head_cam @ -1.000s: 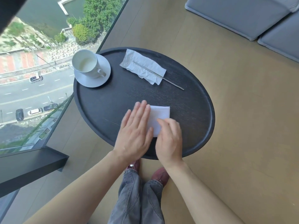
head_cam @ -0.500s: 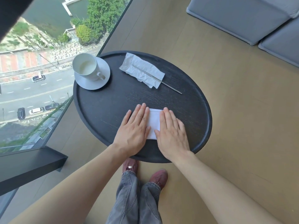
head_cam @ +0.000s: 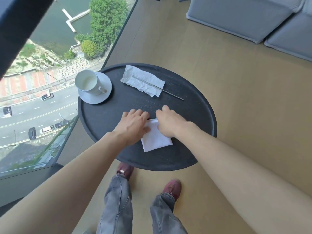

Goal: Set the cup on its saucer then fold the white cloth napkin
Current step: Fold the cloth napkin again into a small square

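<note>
A white cup [head_cam: 87, 81] stands upright on its white saucer [head_cam: 99, 100] at the far left of the round black table [head_cam: 194, 129]. The white cloth napkin [head_cam: 156, 141] lies folded into a small rectangle near the table's front edge. My left hand [head_cam: 133, 123] and my right hand [head_cam: 170, 123] rest side by side on the napkin's far end. Their fingers curl down over its far edge. The near half of the napkin is uncovered, and the fingertips are hidden.
A crumpled paper tissue [head_cam: 143, 80] with a thin metal rod [head_cam: 172, 94] across it lies at the table's back. A glass wall [head_cam: 50, 98] runs along the left. Grey cushions [head_cam: 236, 19] sit at the far right. My shoes [head_cam: 172, 186] stand below the table.
Both hands lay flat on the napkin before. They have slid to its far end and curled their fingers, uncovering its near half.
</note>
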`<state>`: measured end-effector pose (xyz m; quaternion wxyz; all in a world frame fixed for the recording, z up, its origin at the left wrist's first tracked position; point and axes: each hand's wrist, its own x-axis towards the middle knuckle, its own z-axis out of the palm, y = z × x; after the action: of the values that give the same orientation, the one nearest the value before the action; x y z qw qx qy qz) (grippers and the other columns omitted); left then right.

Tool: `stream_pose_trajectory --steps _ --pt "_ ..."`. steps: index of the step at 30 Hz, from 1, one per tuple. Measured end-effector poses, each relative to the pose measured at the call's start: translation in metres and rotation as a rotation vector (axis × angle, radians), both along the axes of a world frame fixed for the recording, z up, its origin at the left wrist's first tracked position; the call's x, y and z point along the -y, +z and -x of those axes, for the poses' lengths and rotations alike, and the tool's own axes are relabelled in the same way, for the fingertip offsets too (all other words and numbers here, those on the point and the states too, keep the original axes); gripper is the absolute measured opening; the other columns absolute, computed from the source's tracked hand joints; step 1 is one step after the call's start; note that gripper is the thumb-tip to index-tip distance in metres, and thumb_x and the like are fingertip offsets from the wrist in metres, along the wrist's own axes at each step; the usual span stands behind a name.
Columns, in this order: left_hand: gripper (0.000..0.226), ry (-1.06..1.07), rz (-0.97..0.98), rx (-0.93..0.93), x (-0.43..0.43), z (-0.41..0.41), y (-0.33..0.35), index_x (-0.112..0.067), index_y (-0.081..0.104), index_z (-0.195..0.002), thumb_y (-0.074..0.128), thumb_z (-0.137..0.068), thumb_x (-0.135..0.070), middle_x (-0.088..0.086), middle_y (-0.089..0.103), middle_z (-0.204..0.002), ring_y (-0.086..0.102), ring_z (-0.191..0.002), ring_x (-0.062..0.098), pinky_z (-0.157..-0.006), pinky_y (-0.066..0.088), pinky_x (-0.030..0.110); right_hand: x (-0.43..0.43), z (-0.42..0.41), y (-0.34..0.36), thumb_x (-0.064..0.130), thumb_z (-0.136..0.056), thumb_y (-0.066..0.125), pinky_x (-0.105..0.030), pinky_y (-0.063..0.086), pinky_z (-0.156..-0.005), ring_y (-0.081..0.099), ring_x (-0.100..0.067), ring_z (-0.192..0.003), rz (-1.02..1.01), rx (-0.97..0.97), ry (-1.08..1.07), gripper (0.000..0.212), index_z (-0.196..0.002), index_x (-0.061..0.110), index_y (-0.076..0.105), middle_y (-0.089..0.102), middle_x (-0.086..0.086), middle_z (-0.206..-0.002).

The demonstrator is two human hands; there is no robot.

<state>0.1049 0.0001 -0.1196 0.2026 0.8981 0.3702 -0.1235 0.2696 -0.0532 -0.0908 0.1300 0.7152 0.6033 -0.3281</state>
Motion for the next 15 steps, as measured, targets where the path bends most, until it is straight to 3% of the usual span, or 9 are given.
stream_pose_trajectory --steps 3,6,8,10,13,15 --pt "0.031 -0.016 0.075 -0.003 -0.010 0.008 0.003 -0.021 0.057 -0.121 0.059 -0.099 -0.043 0.001 0.048 -0.113 0.044 -0.106 0.026 -0.092 0.037 0.039 0.001 -0.001 0.006 0.013 -0.102 0.044 -0.041 0.039 -0.068 0.054 -0.033 -0.091 0.053 -0.173 -0.085 0.007 -0.100 0.013 0.038 0.045 -0.008 -0.100" --pt "0.021 0.055 0.198 0.165 -0.022 0.022 0.005 -0.017 0.058 -0.110 0.062 -0.099 -0.035 -0.001 0.047 -0.108 0.047 -0.097 0.021 -0.092 0.044 0.040 -0.001 -0.001 0.016 0.015 -0.104 0.037 -0.041 0.041 -0.069 0.054 -0.030 -0.088 0.033 -0.324 -0.194 0.009 -0.108 0.009 0.042 0.055 -0.011 -0.099" --pt "0.013 0.237 0.356 0.332 -0.026 0.030 0.016 -0.019 0.055 -0.109 0.060 -0.101 -0.027 -0.009 0.050 -0.096 0.051 -0.084 0.004 -0.079 0.044 0.029 -0.004 0.002 0.018 0.017 -0.105 0.035 -0.037 0.037 -0.064 0.051 -0.025 -0.085 0.004 -0.433 -0.342 0.014 -0.113 0.012 0.045 0.057 -0.009 -0.100" --pt "0.019 0.481 0.420 0.499 -0.024 0.032 0.026 -0.021 0.049 -0.122 0.055 -0.103 -0.023 -0.015 0.053 -0.091 0.054 -0.078 0.001 -0.068 0.040 0.022 -0.010 0.012 0.017 0.020 -0.104 0.037 -0.034 0.041 -0.065 0.052 -0.019 -0.079 -0.041 -0.537 -0.537 0.013 -0.109 0.019 0.049 0.057 -0.001 -0.094" --pt "0.027 0.709 0.263 0.670 -0.017 0.024 0.034 -0.019 0.040 -0.130 0.046 -0.104 -0.016 -0.004 0.054 -0.110 0.052 -0.086 0.016 -0.069 0.036 0.027 -0.026 0.034 0.006 0.024 -0.103 0.044 -0.041 0.056 -0.076 0.060 -0.020 -0.086 -0.189 -0.646 -0.796 0.013 -0.105 0.027 0.056 0.062 0.005 -0.094" --pt "0.027 0.657 0.103 0.658 -0.021 0.022 0.029 -0.014 0.044 -0.124 0.037 -0.098 -0.015 0.006 0.050 -0.125 0.052 -0.095 0.024 -0.073 0.038 0.031 -0.037 0.052 -0.001 0.021 -0.104 0.046 -0.031 0.050 -0.073 0.059 -0.021 -0.092 -0.277 -0.606 -0.849 0.017 -0.113 0.023 0.060 0.065 0.001 -0.105"
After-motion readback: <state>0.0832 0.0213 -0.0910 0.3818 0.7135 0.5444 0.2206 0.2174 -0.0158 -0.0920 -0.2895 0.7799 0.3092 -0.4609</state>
